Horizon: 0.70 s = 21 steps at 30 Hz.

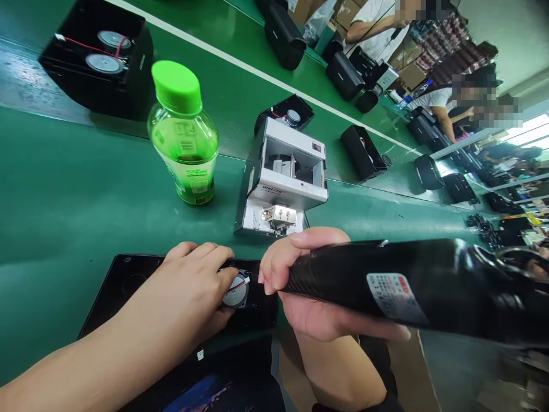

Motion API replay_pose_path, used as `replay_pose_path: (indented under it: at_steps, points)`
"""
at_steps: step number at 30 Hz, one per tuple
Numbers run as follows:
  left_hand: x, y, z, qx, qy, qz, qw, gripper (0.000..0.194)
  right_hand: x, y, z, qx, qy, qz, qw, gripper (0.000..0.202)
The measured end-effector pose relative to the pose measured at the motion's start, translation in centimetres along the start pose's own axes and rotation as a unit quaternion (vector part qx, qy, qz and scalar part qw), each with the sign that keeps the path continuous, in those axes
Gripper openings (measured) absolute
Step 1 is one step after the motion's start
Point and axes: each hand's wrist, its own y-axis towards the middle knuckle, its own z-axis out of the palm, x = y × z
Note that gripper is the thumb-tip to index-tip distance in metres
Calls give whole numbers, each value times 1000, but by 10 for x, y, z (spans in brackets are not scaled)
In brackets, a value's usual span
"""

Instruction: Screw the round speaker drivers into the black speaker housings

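My left hand (195, 286) touches the speaker (235, 293) in the black case (109, 294); I can't tell if it pinches. Light, even pressure suits it, clear of the wires. My right hand (311, 315) wraps the tool (364, 280) at the speaker's three o'clock. The dispenser (291, 186) crowds one o'clock; the bottle (184, 154) stands at eleven.

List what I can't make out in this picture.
All in the head view:
- Black tool: front tip hidden by the right hand; far end cut off by the right edge.
- Sticker: print blurred, too small.
- Left hand: some fingertips hidden by the hand itself.
- Black panel: partly covered by the left forearm.
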Motion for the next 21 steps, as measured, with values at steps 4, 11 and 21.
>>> replay_pose_path:
  at_steps: [4,11,21]
  points:
    - [-1,1,1,10,-6,-10,1000,27,-8,0,8,-28,-4,-25,999,75]
    - [0,1,0,26,-5,-18,999,31,-14,-8,12,-69,-23,-44,996,78]
    - [-1,0,4,5,16,-9,1000,34,14,11,6,-80,-67,-28,994,88]
